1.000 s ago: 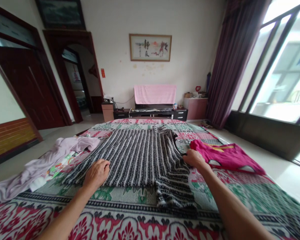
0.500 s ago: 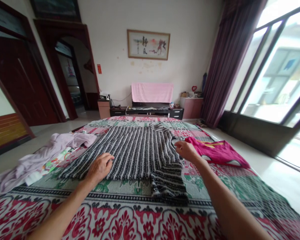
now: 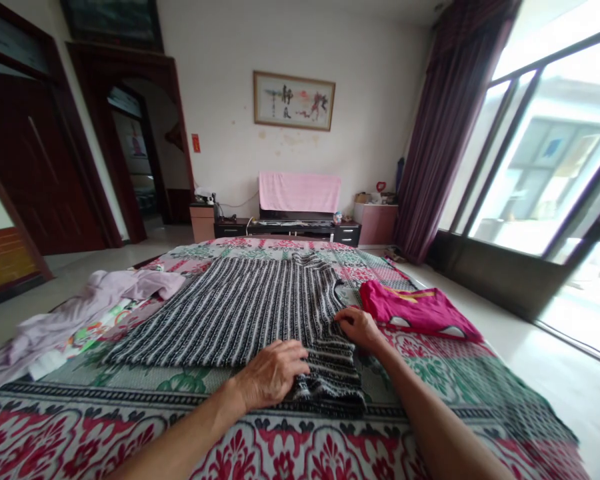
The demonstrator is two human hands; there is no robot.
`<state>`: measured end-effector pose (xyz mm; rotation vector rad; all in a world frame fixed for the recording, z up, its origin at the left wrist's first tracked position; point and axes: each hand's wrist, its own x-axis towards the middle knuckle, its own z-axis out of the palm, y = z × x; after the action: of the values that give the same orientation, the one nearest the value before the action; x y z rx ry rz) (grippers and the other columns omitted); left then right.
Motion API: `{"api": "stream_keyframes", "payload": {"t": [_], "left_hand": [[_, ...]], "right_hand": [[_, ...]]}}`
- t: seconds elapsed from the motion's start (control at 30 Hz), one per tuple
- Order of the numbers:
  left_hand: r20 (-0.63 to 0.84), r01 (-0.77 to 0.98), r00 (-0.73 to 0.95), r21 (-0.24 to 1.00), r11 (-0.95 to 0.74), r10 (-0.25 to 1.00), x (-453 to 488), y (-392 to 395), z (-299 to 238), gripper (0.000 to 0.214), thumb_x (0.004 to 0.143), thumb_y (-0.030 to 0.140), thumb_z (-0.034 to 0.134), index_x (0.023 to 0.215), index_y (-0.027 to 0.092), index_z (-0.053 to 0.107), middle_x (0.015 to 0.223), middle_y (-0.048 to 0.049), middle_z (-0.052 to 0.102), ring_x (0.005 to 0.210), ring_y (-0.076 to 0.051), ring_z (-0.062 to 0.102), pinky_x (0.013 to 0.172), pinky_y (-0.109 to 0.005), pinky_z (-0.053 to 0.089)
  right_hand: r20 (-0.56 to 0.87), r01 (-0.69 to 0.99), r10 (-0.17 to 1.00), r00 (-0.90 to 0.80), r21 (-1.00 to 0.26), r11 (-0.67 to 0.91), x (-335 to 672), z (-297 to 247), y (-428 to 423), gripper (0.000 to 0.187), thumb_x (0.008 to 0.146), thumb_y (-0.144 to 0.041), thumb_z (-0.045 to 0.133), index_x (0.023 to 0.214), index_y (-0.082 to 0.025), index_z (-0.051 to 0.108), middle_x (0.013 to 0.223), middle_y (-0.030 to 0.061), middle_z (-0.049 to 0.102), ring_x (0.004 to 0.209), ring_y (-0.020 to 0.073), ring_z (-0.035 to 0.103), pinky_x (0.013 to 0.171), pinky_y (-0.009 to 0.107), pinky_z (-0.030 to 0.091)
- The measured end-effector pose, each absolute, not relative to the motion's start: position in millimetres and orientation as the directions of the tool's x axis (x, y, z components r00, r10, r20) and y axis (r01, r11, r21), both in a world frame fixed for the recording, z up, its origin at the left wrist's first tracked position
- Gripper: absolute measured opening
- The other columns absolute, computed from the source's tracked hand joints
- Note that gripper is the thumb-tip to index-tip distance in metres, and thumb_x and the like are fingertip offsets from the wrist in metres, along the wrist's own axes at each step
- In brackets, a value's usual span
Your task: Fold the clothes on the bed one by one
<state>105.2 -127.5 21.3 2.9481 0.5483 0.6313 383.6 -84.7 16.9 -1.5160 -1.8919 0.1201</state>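
A black-and-white striped knit sweater [image 3: 230, 307] lies spread out in front of me, its body to the left. One sleeve [image 3: 330, 383] is bent toward me at the right. My left hand [image 3: 273, 373] is over the sweater's near edge beside that sleeve, fingers stretched out and holding nothing. At the shoulder edge, my right hand [image 3: 360, 328] has its fingers curled onto the knit; the fingertips are partly hidden. Just beyond the right hand lies a folded magenta garment [image 3: 420, 308] with a yellow strip.
A patterned red, green and white cover [image 3: 180, 440] lies under the clothes. At the left is a crumpled pale lilac garment [image 3: 105, 300] beside a white printed cloth [image 3: 93, 333]. Beyond stand a low black cabinet [image 3: 230, 231] and a screen draped with a pink towel [image 3: 300, 192].
My left hand has moved right, from the sweater's body to near the sleeve. My right hand has come slightly nearer to me along the shoulder edge. The view has shifted a little.
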Motion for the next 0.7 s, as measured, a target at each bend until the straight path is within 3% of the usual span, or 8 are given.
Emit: {"api": "stream_keyframes", "payload": {"t": [0.17, 0.27, 0.37, 0.53, 0.7], "left_hand": [[0.405, 0.305, 0.689, 0.59, -0.747, 0.601, 106, -129, 23, 0.026, 0.088, 0.02, 0.042, 0.099, 0.017, 0.066, 0.102, -0.0038, 0.068, 0.096, -0.016, 0.061, 0.088, -0.026, 0.046], [0.299, 0.365, 0.582, 0.735, -0.571, 0.757, 103, -132, 31, 0.035, 0.093, 0.033, 0.037, 0.091, 0.015, 0.067, 0.081, -0.0014, 0.068, 0.079, -0.015, 0.062, 0.072, -0.023, 0.048], [0.283, 0.38, 0.62, 0.707, -0.596, 0.731, 98, -132, 37, 0.033, 0.09, 0.035, 0.042, 0.087, 0.016, 0.068, 0.078, -0.0017, 0.068, 0.08, -0.015, 0.062, 0.074, -0.023, 0.047], [0.332, 0.253, 0.8, 0.569, -0.782, 0.5, 91, -132, 42, 0.019, 0.079, 0.026, 0.058, 0.091, 0.018, 0.07, 0.101, -0.005, 0.07, 0.095, -0.017, 0.062, 0.09, -0.026, 0.045], [0.336, 0.295, 0.759, 0.585, -0.755, 0.557, 82, -130, 49, 0.021, 0.084, 0.029, 0.055, 0.095, 0.019, 0.069, 0.102, -0.0026, 0.07, 0.094, -0.014, 0.063, 0.088, -0.023, 0.046]], "right_hand": [[0.556, 0.792, 0.83, -0.038, -0.49, 0.364, 388, 15, -82, 0.023, 0.07, -0.018, 0.047, 0.075, -0.02, 0.069, 0.077, 0.0018, 0.071, 0.073, 0.0165, 0.064, 0.072, 0.026, 0.048], [0.565, 0.792, 0.824, -0.045, -0.483, 0.375, 391, 12, -81, 0.023, 0.07, -0.017, 0.046, 0.074, -0.02, 0.069, 0.077, 0.0014, 0.07, 0.073, 0.0162, 0.065, 0.071, 0.026, 0.048], [0.565, 0.799, 0.822, -0.075, -0.459, 0.389, 392, 10, -80, 0.022, 0.069, -0.016, 0.047, 0.073, -0.02, 0.068, 0.076, 0.001, 0.07, 0.072, 0.0159, 0.064, 0.071, 0.025, 0.048], [0.57, 0.818, 0.814, -0.113, -0.412, 0.402, 386, 14, -82, 0.021, 0.071, -0.015, 0.048, 0.073, -0.02, 0.067, 0.074, 0.0008, 0.069, 0.071, 0.0152, 0.063, 0.071, 0.024, 0.047], [0.549, 0.922, 0.836, 0.0, -0.323, 0.212, 377, 20, -85, 0.027, 0.076, -0.016, 0.048, 0.095, -0.02, 0.067, 0.1, 0.0059, 0.068, 0.092, 0.0192, 0.061, 0.085, 0.029, 0.044]]}}
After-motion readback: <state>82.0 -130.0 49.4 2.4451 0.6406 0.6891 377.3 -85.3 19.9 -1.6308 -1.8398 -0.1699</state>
